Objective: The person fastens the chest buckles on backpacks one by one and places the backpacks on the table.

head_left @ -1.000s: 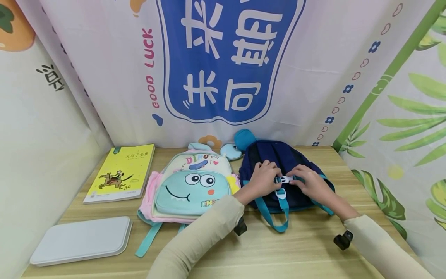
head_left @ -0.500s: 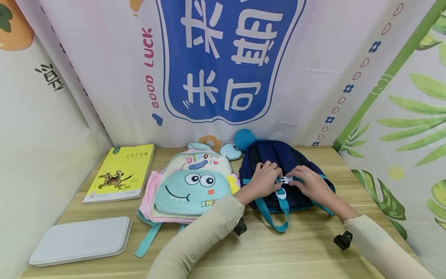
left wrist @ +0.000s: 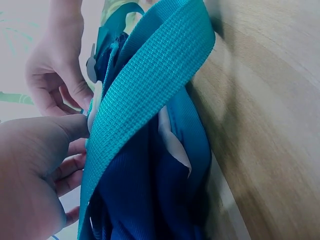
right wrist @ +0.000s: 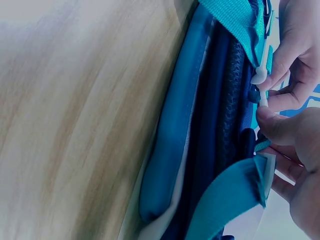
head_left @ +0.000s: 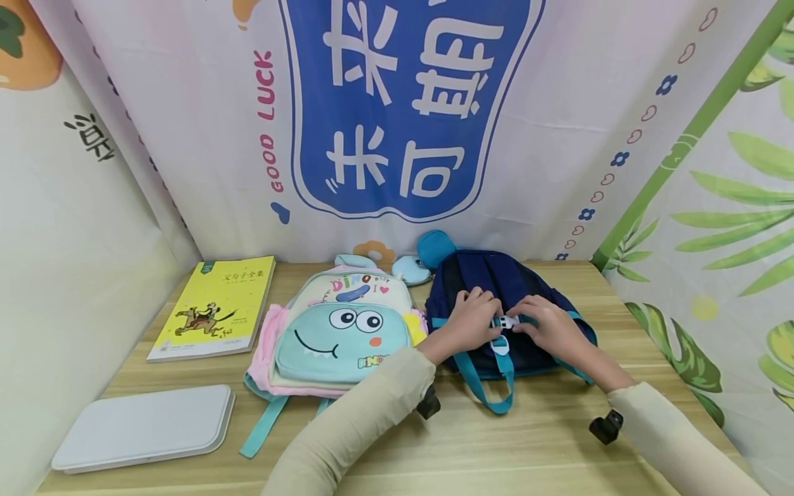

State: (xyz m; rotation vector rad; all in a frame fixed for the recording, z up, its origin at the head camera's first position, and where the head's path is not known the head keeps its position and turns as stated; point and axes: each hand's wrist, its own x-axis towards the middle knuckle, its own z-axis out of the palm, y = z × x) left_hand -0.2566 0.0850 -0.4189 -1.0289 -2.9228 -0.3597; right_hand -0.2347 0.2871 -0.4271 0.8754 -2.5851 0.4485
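A dark blue backpack point(head_left: 540, 275) with teal straps lies straps-up at the right of the table. Across its middle is a white buckle point(head_left: 509, 322), its two parts meeting between the hands; whether it is fully locked I cannot tell. My left hand point(head_left: 469, 320) pinches the buckle's left side, and my right hand point(head_left: 552, 329) pinches its right side. In the left wrist view, a teal strap point(left wrist: 145, 90) hides much of the buckle. The right wrist view has both thumbs, of the left hand point(right wrist: 300, 60) and right hand point(right wrist: 300, 145), close together at a white piece.
Left of the blue backpack lies a mint and pink dinosaur backpack point(head_left: 341, 337), under my left forearm. A yellow book point(head_left: 217, 303) and a white flat case point(head_left: 145, 427) are farther left on the wooden table point(head_left: 496, 455). A printed curtain point(head_left: 546, 172) hangs behind.
My right hand and wrist have shifted slightly to the left, and the buckle's right part sits a little differently. The left hand has hardly moved.
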